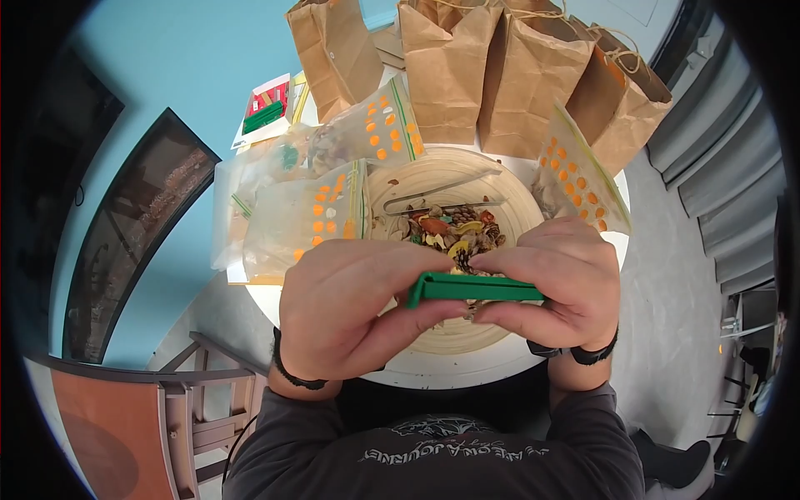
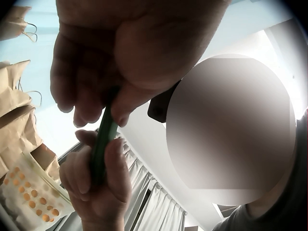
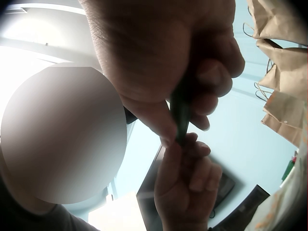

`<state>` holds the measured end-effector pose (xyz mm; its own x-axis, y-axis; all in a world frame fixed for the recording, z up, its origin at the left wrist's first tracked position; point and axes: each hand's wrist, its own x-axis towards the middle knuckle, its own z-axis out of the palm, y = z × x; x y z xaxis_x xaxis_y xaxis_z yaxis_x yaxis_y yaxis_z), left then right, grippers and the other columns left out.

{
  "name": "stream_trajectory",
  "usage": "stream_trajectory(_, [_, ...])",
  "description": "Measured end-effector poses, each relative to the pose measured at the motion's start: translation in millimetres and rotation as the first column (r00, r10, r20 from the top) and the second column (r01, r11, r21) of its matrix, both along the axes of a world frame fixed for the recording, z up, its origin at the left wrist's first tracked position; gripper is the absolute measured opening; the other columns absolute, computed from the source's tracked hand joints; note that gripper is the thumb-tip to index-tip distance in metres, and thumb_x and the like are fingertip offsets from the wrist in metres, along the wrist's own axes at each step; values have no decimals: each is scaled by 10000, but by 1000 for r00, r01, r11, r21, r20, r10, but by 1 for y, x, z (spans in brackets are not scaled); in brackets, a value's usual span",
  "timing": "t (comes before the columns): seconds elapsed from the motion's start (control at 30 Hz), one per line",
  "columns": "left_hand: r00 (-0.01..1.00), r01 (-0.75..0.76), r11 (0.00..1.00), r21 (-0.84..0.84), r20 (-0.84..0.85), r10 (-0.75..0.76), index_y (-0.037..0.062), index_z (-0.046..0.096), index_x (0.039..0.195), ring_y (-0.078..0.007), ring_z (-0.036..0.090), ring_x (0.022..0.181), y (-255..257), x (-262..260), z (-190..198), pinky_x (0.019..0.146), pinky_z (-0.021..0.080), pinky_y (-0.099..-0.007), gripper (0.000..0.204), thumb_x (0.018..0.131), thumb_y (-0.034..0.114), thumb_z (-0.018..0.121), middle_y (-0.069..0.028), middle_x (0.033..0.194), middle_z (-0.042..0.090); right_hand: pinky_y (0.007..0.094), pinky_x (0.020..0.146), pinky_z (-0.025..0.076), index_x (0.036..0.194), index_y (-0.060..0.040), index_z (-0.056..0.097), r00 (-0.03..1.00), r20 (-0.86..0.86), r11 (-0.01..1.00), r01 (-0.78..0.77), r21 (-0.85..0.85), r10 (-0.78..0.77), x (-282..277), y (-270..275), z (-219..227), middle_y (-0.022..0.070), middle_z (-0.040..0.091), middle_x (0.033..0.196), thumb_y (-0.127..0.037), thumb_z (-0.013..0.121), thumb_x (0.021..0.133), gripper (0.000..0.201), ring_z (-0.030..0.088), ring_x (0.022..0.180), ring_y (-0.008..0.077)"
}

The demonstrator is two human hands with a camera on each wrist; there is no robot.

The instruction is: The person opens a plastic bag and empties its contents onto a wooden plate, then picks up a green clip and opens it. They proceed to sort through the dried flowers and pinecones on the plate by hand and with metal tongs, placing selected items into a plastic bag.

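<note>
Both hands hold a long, narrow green plastic bag clip [image 1: 487, 288] level in front of the chest, a slit running along its side and a hooked end at the left. My left hand [image 1: 337, 304] pinches the left end between thumb and fingers. At the other end, the thumb and curled fingers of my right hand [image 1: 571, 279] grip it. In the left wrist view the clip [image 2: 103, 149] spans the two hands. Below lies a round wooden tray [image 1: 523, 196] holding pine cones and dried potpourri [image 1: 437, 225], partly hidden by the hands.
Metal tongs [image 1: 444, 186] lie in the tray. Plastic zip bags with orange dots stand left [image 1: 308, 208] and right [image 1: 575, 179]. Several brown paper bags [image 1: 450, 75] line the back. Another green piece [image 1: 263, 117] sits on a small box at the back left.
</note>
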<state>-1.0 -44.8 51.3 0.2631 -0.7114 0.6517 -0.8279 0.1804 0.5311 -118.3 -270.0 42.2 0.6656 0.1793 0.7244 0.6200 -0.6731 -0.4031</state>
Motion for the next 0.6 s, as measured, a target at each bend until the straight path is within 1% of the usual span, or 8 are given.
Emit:
stream_trajectory(0.03, [1000, -1, 1000, 0, -1, 1, -36, 759, 1112, -243, 774, 784, 0, -1, -1, 706, 575, -303, 396, 766, 58, 926, -134, 884, 791, 339, 513, 470, 979, -21, 774, 1000, -1, 1000, -1, 0, 1, 1, -1, -2, 74, 679, 691, -221, 939, 782, 326, 661, 555, 243])
stream_trajectory(0.1, [998, -33, 998, -46, 58, 35, -2, 769, 1039, -252, 760, 739, -1, -4, -5, 670, 565, -319, 359, 745, 100, 947, -121, 844, 784, 329, 565, 491, 973, -14, 799, 1000, -12, 1000, 16, -23, -16, 3, -3, -9, 78, 697, 690, -352, 902, 794, 396, 688, 582, 241])
stream_trajectory(0.13, [998, -35, 998, -47, 57, 37, -2, 769, 1039, -252, 760, 739, -1, -4, -4, 670, 565, -319, 359, 745, 100, 947, -121, 844, 784, 329, 565, 491, 973, -14, 799, 1000, -13, 1000, 14, -24, -15, 3, -4, -9, 78, 697, 690, -352, 902, 794, 396, 688, 582, 241])
stream_trajectory(0.2, [994, -64, 995, -71, 86, 70, 6, 774, 981, -247, 751, 705, -1, -6, -2, 649, 561, -326, 317, 740, 111, 951, -113, 826, 784, 340, 577, 493, 955, -20, 797, 998, -54, 998, -23, -54, 20, 2, -6, -10, 81, 701, 700, -341, 886, 813, 362, 698, 605, 253])
stream_trajectory(0.33, [993, -88, 992, -91, 71, 94, 11, 779, 958, -246, 744, 681, -1, -8, -3, 636, 557, -325, 299, 740, 116, 954, -116, 826, 785, 354, 615, 511, 933, -29, 796, 998, -62, 998, -18, -68, 14, 3, -5, -6, 82, 709, 710, -361, 874, 822, 359, 713, 635, 265])
stream_trajectory(0.4, [999, -44, 996, -80, 12, 45, 11, 783, 962, -241, 745, 678, 0, -5, -6, 629, 554, -320, 297, 743, 115, 953, -116, 819, 785, 378, 526, 463, 939, 4, 742, 997, 20, 993, -79, -83, 81, 8, -6, -6, 86, 635, 683, -256, 920, 776, 355, 635, 564, 275])
stream_trajectory(0.53, [1000, -21, 994, -108, -21, 18, 5, 784, 980, -238, 747, 676, 0, -4, -5, 613, 549, -312, 293, 752, 93, 945, -117, 817, 786, 374, 540, 477, 946, 6, 743, 997, -5, 991, -80, -103, 80, 5, -5, -4, 94, 657, 707, -255, 918, 777, 357, 645, 577, 279])
stream_trajectory(0.6, [998, 20, 993, -113, -63, -27, -9, 784, 1016, -235, 747, 669, 0, -3, -5, 607, 549, -305, 326, 750, 83, 948, -125, 833, 790, 376, 560, 501, 971, 13, 751, 998, 9, 992, -69, -104, 70, 7, -4, -3, 103, 698, 767, -258, 909, 779, 368, 670, 617, 279])
